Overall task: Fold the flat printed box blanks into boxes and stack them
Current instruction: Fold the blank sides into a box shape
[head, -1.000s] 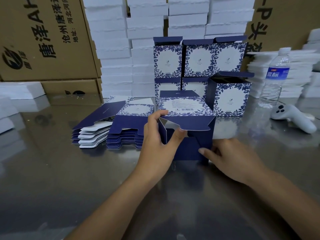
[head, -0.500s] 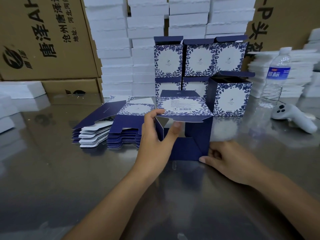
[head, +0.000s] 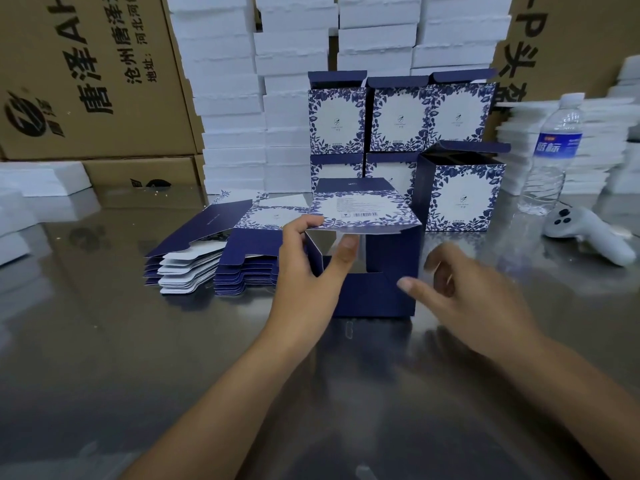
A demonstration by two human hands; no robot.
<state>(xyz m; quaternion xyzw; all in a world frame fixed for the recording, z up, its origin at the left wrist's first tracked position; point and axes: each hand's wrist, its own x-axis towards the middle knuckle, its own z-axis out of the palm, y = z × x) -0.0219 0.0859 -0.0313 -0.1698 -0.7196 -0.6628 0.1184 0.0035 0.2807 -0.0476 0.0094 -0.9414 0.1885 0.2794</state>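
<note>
A half-folded navy box [head: 377, 292] with a blue floral top panel lies on its side on the steel table, its open end facing me. My left hand [head: 311, 271] grips its left edge, thumb on the top panel and fingers curled inside. My right hand [head: 471, 299] hovers just right of the box, fingers loosely spread, holding nothing; it is motion-blurred. To the left lies a pile of flat blanks [head: 214, 258]. Behind stand folded boxes [head: 398, 116] in two rows, with one more folded box [head: 460, 192] in front at the right.
Stacks of white foam trays [head: 242, 98] and brown cartons [head: 86, 74] line the back. A water bottle [head: 550, 154] and a white controller [head: 588, 237] sit at the right. More white trays [head: 602, 143] are piled at the far right.
My right hand has let go of the box's lower right corner and lifted a little to the right. The side flap has swung further in. My left hand keeps its grip.
</note>
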